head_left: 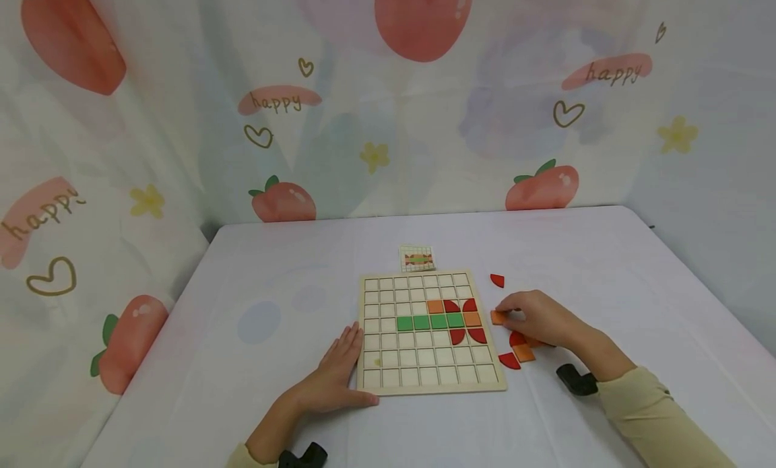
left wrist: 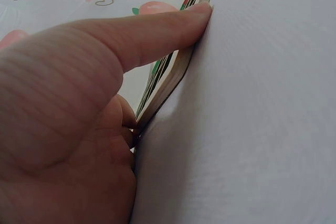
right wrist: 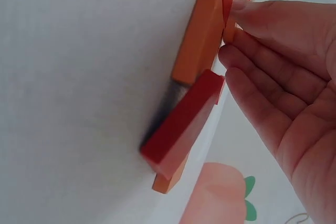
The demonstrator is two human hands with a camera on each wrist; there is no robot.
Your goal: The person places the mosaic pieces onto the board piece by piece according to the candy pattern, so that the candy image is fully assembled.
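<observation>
The grid board (head_left: pixel 426 357) sits before a printed backdrop (head_left: pixel 418 111), flat on the white table (head_left: pixel 254 387), a little right of centre in my head feed. At lower right I have the person's pale sleeve (head_left: pixel 661 414), and ahead of it the right hand (head_left: pixel 536 318), curled in near the board's right edge with thumb and forefinger pinching an orange tile (head_left: pixel 498 318); my right wrist feed shows that pinch up close. The left hand (head_left: pixel 332 380) is opened out, fingers extended at the board's left edge and thumb stretched along the near left corner; I see it touching the board and holding nothing else. Just beyond the far edge I make out a card (head_left: pixel 418 258) with a red, orange and green pattern. On the board, four green squares (head_left: pixel 438 321) run in a row that ends in an orange square (head_left: pixel 471 318). Smallest are the red quarter pieces (head_left: pixel 469 305): four sit above and below that row's right end, and I count three loose ones (head_left: pixel 510 361) on the table right of the board.
</observation>
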